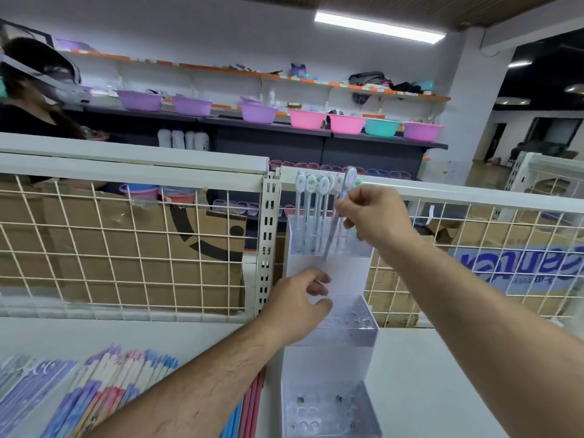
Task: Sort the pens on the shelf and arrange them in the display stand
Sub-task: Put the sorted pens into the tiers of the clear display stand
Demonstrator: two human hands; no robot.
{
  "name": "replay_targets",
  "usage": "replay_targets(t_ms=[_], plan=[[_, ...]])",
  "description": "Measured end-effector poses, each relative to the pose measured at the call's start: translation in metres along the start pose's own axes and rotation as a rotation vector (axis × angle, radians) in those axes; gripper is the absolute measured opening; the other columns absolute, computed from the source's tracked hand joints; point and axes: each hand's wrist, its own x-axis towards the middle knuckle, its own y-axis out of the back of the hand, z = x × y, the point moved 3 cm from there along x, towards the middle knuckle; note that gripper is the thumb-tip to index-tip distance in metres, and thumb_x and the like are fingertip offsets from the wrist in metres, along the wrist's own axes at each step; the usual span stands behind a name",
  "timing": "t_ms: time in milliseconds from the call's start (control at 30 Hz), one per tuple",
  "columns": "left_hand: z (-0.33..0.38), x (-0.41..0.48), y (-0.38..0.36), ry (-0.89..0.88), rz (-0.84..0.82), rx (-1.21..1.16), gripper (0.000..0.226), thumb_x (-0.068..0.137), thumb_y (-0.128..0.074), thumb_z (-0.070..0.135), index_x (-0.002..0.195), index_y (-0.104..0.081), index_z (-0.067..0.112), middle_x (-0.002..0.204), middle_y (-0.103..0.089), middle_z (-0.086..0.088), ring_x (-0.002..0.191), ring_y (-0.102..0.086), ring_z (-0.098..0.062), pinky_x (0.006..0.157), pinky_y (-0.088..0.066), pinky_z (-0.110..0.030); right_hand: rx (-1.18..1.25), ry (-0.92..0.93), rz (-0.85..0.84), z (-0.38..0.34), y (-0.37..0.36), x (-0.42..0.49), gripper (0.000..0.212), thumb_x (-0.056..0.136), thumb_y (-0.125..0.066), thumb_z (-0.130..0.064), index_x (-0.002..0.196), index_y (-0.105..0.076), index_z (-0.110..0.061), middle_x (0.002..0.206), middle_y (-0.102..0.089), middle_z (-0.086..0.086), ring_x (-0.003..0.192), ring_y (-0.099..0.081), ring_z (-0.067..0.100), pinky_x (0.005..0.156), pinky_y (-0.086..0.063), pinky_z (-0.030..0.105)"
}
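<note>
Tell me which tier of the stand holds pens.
The top tier: pens stand upright in it, while the middle tier and the bottom tier show only bare holes.

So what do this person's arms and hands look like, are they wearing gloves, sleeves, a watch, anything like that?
The left hand and right hand are both bare, with no gloves and no rings showing. The left forearm and right forearm are uncovered as far as the picture reaches: no sleeves, watch or bracelets. Fine dark hair shows on both forearms.
</note>
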Motion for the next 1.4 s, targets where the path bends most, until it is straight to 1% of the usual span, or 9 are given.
replay_targets(t_ms=[67,167,300,367,467,867,967,1200,1400], plan=[[-0.007,0.000,-0.001,0.040,-0.070,0.011,0.032,0.083,-0.076,0.027,0.113,-0.065,0.032,0.104,-0.067,0.017,0.100,-0.060,0.005,0.083,-0.043,-0.010,-0.013,0.037,0.052,-0.008,0.008,0.009,0.015,0.095,-0.068,-0.020,0.086,-0.068,-0.009,0.080,-0.069,0.008,0.065,-0.060,0.013,0.056,-0.049,0.026],[-0.014,0.000,-0.003,0.037,-0.090,0.018,0.033,0.081,-0.078,0.028,0.111,-0.066,0.033,0.105,-0.067,0.018,0.102,-0.060,0.006,0.089,-0.045,-0.014,-0.019,0.056,0.124,-0.013,0.012,0.019,0.014,0.096,-0.068,-0.022,0.085,-0.069,-0.013,0.080,-0.069,0.007,0.067,-0.060,0.014,0.050,-0.045,0.024],[-0.015,0.001,-0.003,0.032,-0.100,0.022,0.033,0.080,-0.079,0.029,0.110,-0.066,0.033,0.106,-0.067,0.018,0.104,-0.058,0.006,0.084,-0.043,-0.009,-0.037,0.065,0.189,-0.012,0.008,0.029,0.015,0.095,-0.068,-0.023,0.081,-0.068,-0.017,0.075,-0.068,0.004,0.066,-0.061,0.019,0.049,-0.048,0.029],[-0.015,0.000,-0.003,0.029,-0.105,0.021,0.034,0.081,-0.079,0.029,0.112,-0.065,0.032,0.106,-0.066,0.018,0.104,-0.058,0.006,0.084,-0.043,-0.009,-0.043,0.070,0.203,-0.010,0.004,0.032,0.015,0.094,-0.069,-0.024,0.080,-0.068,-0.019,0.077,-0.069,0.002,0.074,-0.068,0.025,0.062,-0.058,0.040],[-0.016,0.000,-0.003,0.025,-0.098,0.026,0.034,0.081,-0.079,0.031,0.112,-0.065,0.033,0.107,-0.066,0.018,0.105,-0.058,0.005,0.089,-0.044,-0.013,-0.044,0.070,0.202,-0.008,-0.003,0.034,0.012,0.094,-0.068,-0.025,0.084,-0.069,-0.019,0.081,-0.070,0.000,0.083,-0.070,0.025,0.077,-0.061,0.048],[-0.017,0.000,-0.003,0.038,-0.100,0.018,0.030,0.082,-0.077,0.031,0.109,-0.063,0.036,0.107,-0.065,0.020,0.107,-0.058,0.003,0.094,-0.047,-0.021,-0.218,0.040,0.102,0.011,-0.021,0.040,0.012,0.094,-0.069,-0.025,0.084,-0.069,-0.018,0.080,-0.070,0.002,0.078,-0.069,0.022,0.075,-0.061,0.042],[-0.017,-0.001,-0.004,0.037,-0.099,0.009,0.031,0.082,-0.077,0.030,0.110,-0.064,0.035,0.108,-0.065,0.020,0.107,-0.058,0.003,0.093,-0.047,-0.019,-0.272,0.040,0.069,0.016,-0.023,0.038,0.016,0.095,-0.068,-0.022,0.080,-0.067,-0.017,0.079,-0.069,0.005,0.078,-0.069,0.024,0.070,-0.060,0.038],[-0.017,0.000,-0.003,0.032,-0.101,0.022,0.029,0.083,-0.076,0.031,0.109,-0.065,0.034,0.109,-0.065,0.018,0.107,-0.057,0.003,0.090,-0.044,-0.015,-0.279,0.020,0.058,0.024,-0.023,0.036,0.019,0.093,-0.071,-0.020,0.077,-0.069,-0.010,0.075,-0.070,0.009,0.077,-0.071,0.028,0.068,-0.060,0.040],[-0.015,-0.001,-0.003,0.074,-0.100,0.048,0.018,0.085,-0.074,0.036,0.101,-0.067,0.038,0.121,-0.060,0.017,0.105,-0.058,-0.002,0.062,-0.041,-0.002,-0.293,0.037,0.079,0.029,-0.019,0.027,0.012,0.088,-0.074,-0.018,0.076,-0.071,-0.017,0.075,-0.070,-0.002,0.074,-0.070,0.018,0.074,-0.062,0.040]])
